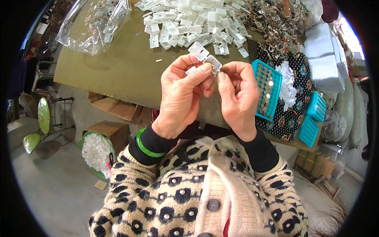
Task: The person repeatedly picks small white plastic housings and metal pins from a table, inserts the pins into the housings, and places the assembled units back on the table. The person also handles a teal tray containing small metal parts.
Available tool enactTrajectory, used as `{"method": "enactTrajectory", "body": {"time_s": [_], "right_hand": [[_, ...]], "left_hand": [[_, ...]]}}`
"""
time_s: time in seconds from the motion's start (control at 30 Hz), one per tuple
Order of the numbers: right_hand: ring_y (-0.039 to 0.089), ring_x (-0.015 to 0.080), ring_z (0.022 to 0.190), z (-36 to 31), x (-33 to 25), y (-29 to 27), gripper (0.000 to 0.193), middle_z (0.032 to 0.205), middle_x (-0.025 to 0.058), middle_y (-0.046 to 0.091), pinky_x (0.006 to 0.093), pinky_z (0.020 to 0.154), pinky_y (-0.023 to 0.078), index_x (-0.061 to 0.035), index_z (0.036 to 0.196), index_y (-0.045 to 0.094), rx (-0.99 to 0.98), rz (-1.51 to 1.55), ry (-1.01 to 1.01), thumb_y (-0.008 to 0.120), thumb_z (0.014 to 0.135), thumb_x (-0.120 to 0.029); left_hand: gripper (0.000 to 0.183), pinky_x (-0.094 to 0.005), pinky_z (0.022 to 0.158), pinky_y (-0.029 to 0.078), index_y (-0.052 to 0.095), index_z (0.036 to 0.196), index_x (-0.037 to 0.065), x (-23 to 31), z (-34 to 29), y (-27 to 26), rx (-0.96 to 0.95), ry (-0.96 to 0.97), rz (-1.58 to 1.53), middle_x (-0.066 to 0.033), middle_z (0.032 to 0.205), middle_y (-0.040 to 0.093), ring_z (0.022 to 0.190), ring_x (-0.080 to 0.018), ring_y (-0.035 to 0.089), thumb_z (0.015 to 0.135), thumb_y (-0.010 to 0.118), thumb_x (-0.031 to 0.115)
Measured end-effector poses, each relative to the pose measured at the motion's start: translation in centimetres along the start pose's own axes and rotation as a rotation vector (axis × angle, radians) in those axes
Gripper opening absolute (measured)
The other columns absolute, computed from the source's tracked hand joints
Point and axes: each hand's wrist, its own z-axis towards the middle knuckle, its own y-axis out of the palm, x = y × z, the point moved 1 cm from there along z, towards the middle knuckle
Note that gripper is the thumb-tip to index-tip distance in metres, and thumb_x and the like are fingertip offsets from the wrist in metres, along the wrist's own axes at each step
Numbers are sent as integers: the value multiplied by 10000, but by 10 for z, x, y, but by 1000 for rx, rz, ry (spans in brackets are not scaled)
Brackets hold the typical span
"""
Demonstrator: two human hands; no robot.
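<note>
A small white plastic case with its hinged lid folded back is pinched between the thumb and fingers of my left hand. A bit of another white piece shows among that hand's fingers. My right hand is closed in a pinch right at the case's lower right corner; what its fingertips hold, if anything, is too small to make out. Beyond my hands a large heap of similar white plastic cases lies on the table. To the right stands a turquoise tray with rows of small round metallic pieces.
White paper-like slips lie on a dark patterned cloth beside the tray. Tangled cords or small metal parts are heaped far right. A clear plastic bag sits far left. On the floor, a green basket holds white pieces.
</note>
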Motion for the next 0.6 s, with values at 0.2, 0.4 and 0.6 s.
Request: {"method": "enactTrajectory", "body": {"time_s": [0.2, 0.4, 0.6], "right_hand": [[521, 99, 638, 0, 3, 6, 93, 938, 70, 570, 239, 551, 428, -16, 907, 593, 6, -394, -359, 663, 857, 19], [582, 303, 643, 1, 7, 9, 142, 808, 126, 550, 382, 550, 463, -10, 876, 546, 40, -523, -509, 650, 804, 56], [573, 325, 586, 2, 14, 9, 122, 722, 125, 531, 393, 515, 453, -30, 842, 519, 24, -519, -389, 619, 841, 39]], "left_hand": [[212, -234, 553, 464, 575, 1042, -5, -3, -3, -1, 74, 208, 127, -54, 870, 629, 647, -103, 576, 868, 692, -39], [187, -240, 533, 425, 627, 892, 21, -6, -2, -3, 88, 1045, 968, -70, 797, 615, 631, -81, 534, 771, 759, -32], [219, -221, 547, 445, 604, 1022, -5, -4, -3, -10, 99, 224, 138, -29, 820, 635, 624, -77, 555, 829, 706, -30]]}}
